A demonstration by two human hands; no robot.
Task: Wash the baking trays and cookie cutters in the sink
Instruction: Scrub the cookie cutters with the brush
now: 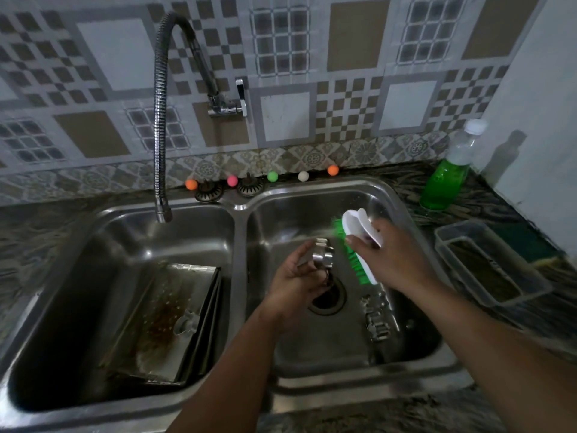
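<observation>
While left hand grips cookie cutter | right hand grips brush

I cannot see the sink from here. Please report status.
Left hand holds cutter. Right hand grips brush beside it. Trays wait in left basin. Nothing in the way.

1. Stacked metal baking trays are leaning in the left steel basin.
2. Small metal cookie cutters are lying in the right steel basin.
3. A clear plastic bottle of green liquid is standing on the desk, right of the basins.
</observation>
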